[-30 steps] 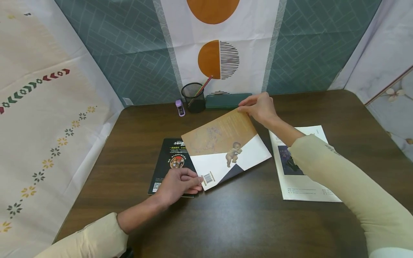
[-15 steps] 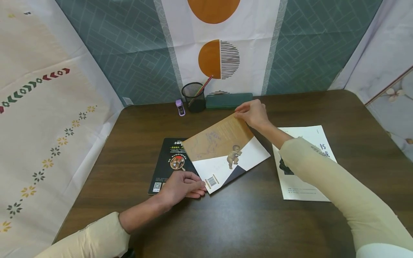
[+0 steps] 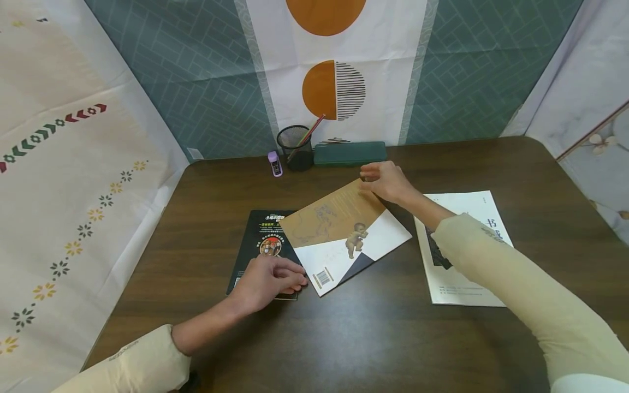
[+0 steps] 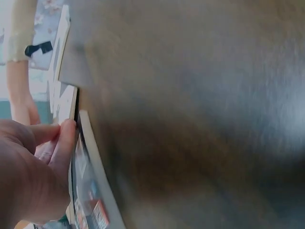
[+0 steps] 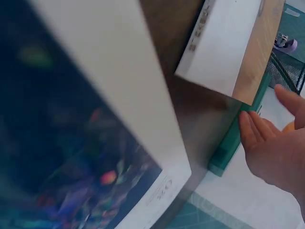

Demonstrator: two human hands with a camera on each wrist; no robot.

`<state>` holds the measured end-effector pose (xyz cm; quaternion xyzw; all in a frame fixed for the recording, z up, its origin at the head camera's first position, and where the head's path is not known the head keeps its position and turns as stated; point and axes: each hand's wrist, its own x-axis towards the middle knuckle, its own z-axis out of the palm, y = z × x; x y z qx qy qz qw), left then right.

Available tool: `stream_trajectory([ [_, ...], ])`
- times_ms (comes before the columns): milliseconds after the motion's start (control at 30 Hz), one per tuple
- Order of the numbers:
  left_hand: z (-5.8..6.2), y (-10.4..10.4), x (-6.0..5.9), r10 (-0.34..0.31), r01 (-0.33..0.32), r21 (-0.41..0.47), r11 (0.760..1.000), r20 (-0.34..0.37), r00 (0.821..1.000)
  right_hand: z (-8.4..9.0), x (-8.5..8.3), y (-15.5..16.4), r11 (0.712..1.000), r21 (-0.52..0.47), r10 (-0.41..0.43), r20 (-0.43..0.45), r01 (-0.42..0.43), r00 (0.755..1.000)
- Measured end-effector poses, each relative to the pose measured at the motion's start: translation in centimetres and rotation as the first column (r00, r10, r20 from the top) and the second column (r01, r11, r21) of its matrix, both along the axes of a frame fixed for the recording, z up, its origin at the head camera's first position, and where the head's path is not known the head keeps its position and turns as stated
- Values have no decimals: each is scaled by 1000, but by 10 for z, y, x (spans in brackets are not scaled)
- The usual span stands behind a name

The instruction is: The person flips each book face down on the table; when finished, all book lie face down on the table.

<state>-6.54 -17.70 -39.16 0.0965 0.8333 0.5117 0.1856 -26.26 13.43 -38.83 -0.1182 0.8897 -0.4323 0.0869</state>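
A tan-and-white book (image 3: 339, 234) with a baby figure and a barcode on its cover lies askew on the table. Its left corner overlaps a black book (image 3: 260, 240) underneath. My left hand (image 3: 270, 281) is over the black book's lower part, loosely bent fingers beside the tan-and-white book's lower left edge and gripping nothing. At that book's far right corner is my right hand (image 3: 385, 181). The right wrist view shows its thumb and fingers spread apart, fingertips just off the corner (image 5: 248, 98). A white book (image 3: 464, 262) lies to the right, partly hidden by my right forearm.
Along the table's back edge stand a purple bottle-like item (image 3: 275, 164), a black mesh pen cup (image 3: 298, 150) with pencils and a dark green box (image 3: 350, 154). Patterned cloth (image 3: 216, 93) hangs behind the brown table (image 3: 393, 338).
The tan-and-white book has come down toward me and now lies lower. My right hand followed it down, then let go of its corner. My left hand has drawn back slightly left, off it.
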Motion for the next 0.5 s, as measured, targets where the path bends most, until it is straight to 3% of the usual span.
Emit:
stream_trajectory([
  [100,1,-4,-4,-5,-9,-95,995,-148,989,0,4,5,997,27,77,-2,-77,997],
  [233,-1,-9,-12,6,-40,-110,993,-294,956,-1,16,11,982,62,176,10,-177,984],
  [400,-5,-16,-25,-18,-57,-173,983,-405,914,-3,37,16,960,116,256,9,-255,967],
  [500,-6,-21,-33,-53,-58,-241,969,-432,900,-4,50,20,950,157,270,19,-270,963],
])
